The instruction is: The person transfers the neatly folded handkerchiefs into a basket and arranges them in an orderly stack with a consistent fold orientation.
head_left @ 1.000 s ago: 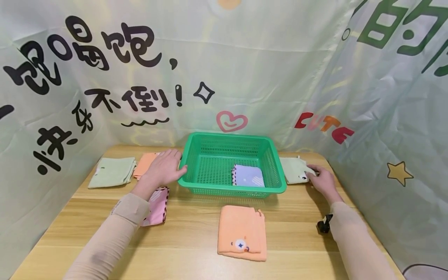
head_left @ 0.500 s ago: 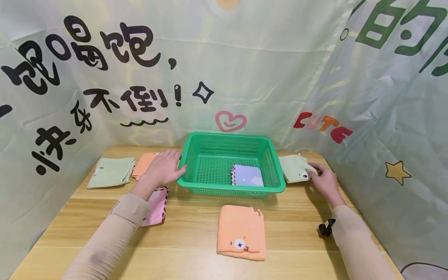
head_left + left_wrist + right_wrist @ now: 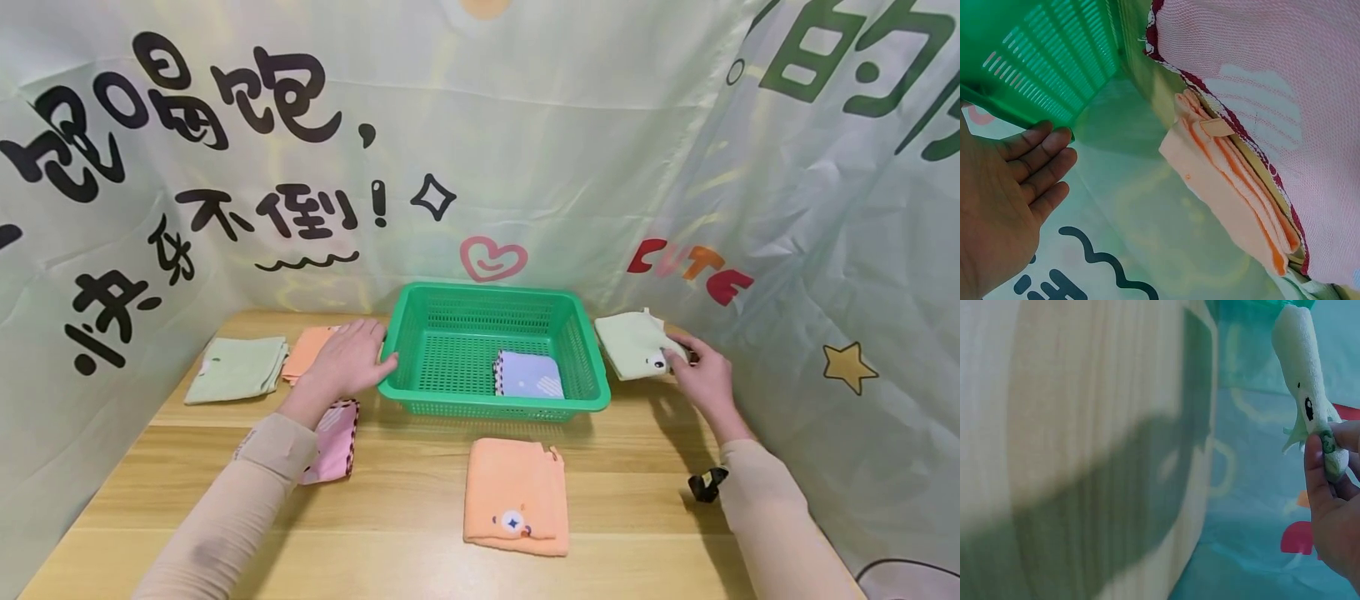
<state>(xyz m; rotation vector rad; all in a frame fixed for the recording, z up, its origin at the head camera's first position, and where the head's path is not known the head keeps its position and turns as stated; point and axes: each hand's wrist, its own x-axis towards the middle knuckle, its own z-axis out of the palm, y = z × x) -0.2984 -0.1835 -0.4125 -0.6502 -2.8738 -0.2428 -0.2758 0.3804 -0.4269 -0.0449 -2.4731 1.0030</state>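
My right hand [image 3: 705, 375] pinches the corner of a folded pale green towel [image 3: 630, 337] between thumb and fingers, to the right of the green plastic basket [image 3: 592, 367]. In the right wrist view the towel [image 3: 1300, 362] is lifted off the wooden table, its eye print showing. My left hand [image 3: 348, 358] touches the basket's left rim, its fingers extended along the outside in the left wrist view. Inside the basket lies a folded lavender towel [image 3: 528, 375]. Under and behind the left arm are a pink towel [image 3: 337, 442] and an orange towel [image 3: 303, 350], both partly hidden.
Another folded pale green towel [image 3: 236, 371] lies at the table's far left. In front of the basket, a folded orange towel [image 3: 516, 496] rests on the wooden table [image 3: 397, 533]. Printed fabric walls [image 3: 570, 167] enclose the table's back and sides.
My right hand has raised the pale green towel from the table and shifted it slightly back and to the right. The left hand stays at the basket rim.
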